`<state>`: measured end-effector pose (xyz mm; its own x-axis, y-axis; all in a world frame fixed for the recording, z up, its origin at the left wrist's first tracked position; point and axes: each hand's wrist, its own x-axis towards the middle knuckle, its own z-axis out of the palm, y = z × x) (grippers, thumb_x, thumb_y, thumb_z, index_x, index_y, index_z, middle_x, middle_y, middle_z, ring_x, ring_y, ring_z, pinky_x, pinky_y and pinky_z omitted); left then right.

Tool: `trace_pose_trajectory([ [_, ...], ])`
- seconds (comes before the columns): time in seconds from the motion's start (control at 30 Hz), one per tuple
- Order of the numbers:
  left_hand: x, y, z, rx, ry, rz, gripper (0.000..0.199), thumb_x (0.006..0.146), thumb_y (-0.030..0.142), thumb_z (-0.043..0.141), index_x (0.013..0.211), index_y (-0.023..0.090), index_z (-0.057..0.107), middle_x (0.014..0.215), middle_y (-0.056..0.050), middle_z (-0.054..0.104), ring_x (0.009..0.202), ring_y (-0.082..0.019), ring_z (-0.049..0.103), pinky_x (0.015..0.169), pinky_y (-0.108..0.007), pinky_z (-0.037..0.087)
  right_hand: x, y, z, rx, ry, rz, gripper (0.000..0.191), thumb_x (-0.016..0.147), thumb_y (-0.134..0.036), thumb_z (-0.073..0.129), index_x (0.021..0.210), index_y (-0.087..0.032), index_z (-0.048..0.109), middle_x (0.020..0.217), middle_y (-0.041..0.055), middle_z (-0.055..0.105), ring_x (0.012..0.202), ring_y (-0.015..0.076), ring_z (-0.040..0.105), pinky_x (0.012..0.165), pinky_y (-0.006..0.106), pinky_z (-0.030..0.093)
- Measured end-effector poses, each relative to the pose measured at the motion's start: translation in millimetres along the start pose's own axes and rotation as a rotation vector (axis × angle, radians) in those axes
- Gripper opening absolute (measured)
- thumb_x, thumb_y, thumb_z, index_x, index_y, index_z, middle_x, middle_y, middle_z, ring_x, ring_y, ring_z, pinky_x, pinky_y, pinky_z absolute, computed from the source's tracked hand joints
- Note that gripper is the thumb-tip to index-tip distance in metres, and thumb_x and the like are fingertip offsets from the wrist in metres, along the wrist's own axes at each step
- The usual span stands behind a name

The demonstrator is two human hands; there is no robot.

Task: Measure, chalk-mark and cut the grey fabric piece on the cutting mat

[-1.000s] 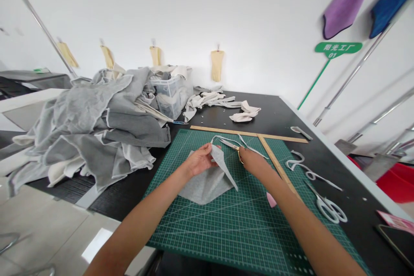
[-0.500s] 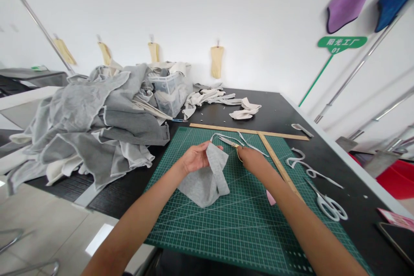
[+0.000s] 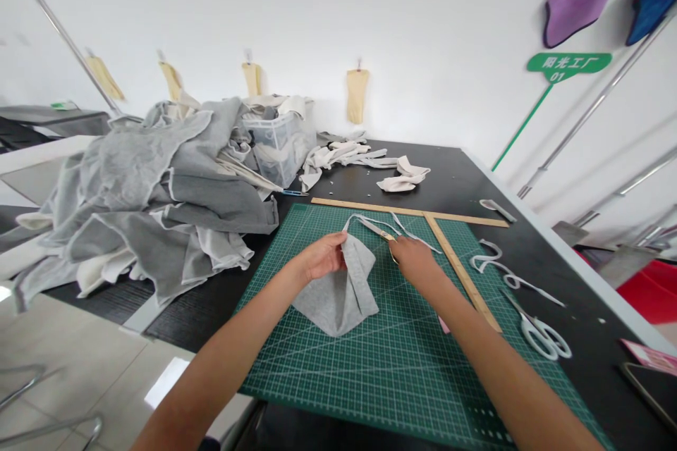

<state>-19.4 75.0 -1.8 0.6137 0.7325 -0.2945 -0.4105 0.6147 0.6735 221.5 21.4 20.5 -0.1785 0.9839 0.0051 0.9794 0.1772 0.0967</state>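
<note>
My left hand (image 3: pixel 326 256) pinches the upper corner of a grey piece of fabric (image 3: pixel 338 303), which hangs down onto the green cutting mat (image 3: pixel 370 373). From that corner a thin grey strip (image 3: pixel 355 217) curves off to the right. My right hand (image 3: pixel 411 254) is closed round the handles of a pair of scissors (image 3: pixel 378 230) with gold-coloured handles. Their blades point left toward the strip, close to the fabric corner; whether they touch it I cannot tell. Another narrow strip (image 3: pixel 415 234) lies on the mat just behind my right hand.
A large heap of grey fabric (image 3: pixel 137 169) lies at the left, beside a clear plastic bin (image 3: pixel 275 148). Wooden rulers (image 3: pixel 460 271) rest on the mat. White-handled scissors (image 3: pixel 544 338) and a curled strip (image 3: pixel 508 275) are at the right; fabric scraps (image 3: pixel 405 176) lie behind.
The scissor blades look closer together than before. The fabric's hanging fold has shifted slightly. Both hands stay in nearly the same place, and the view has moved a little.
</note>
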Motion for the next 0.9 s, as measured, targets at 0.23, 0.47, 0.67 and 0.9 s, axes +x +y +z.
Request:
trace_pose_trajectory([
  [0.23, -3, 6, -1.7, 0.058, -0.068, -0.013, 0.020, 0.091, 0.031, 0.072, 0.090, 0.012, 0.066, 0.087, -0.010, 0.073, 0.076, -0.020, 0.071, 0.076, -0.033, 0.059, 1, -11, -16, 0.169, 0.106, -0.109, 0.032, 0.106, -0.022, 0.042, 0.129, -0.015, 0.063, 0.119, 0.0159, 0.072, 0.114, 0.0276, 0.066, 0.096, 0.037, 0.047],
  [0.47, -1, 16, -14.2, 0.572, -0.053, 0.335, 0.042, 0.088, 0.056, 0.070, 0.089, 0.015, 0.063, 0.084, -0.008, 0.069, 0.075, -0.019, 0.068, 0.074, -0.034, 0.058, 7, -23, -11, 0.885, 0.007, -0.260, 0.046, 0.102, -0.048, 0.051, 0.136, -0.018, 0.056, 0.091, 0.0047, 0.072, 0.081, 0.0211, 0.067, 0.067, 0.030, 0.051],
  [0.67, 16, 7, -35.2, 0.884, 0.159, 0.509, 0.032, 0.081, 0.043, 0.076, 0.072, 0.017, 0.059, 0.077, -0.002, 0.061, 0.078, -0.019, 0.060, 0.078, -0.034, 0.053, 10, -2, -8, 0.643, -0.081, -0.149, 0.017, 0.092, -0.035, 0.065, 0.094, -0.018, 0.069, 0.077, 0.0001, 0.064, 0.071, 0.0172, 0.058, 0.064, 0.027, 0.040],
  [0.9, 28, -6, -40.8, 1.200, 0.160, 0.707, 0.009, 0.081, 0.027, 0.072, 0.079, 0.020, 0.067, 0.091, -0.003, 0.069, 0.095, -0.022, 0.062, 0.097, -0.038, 0.045, 3, -9, 2, 0.363, -0.106, 0.089, 0.019, 0.093, -0.025, 0.063, 0.078, -0.015, 0.069, 0.093, 0.0137, 0.072, 0.094, 0.0264, 0.065, 0.078, 0.032, 0.044],
])
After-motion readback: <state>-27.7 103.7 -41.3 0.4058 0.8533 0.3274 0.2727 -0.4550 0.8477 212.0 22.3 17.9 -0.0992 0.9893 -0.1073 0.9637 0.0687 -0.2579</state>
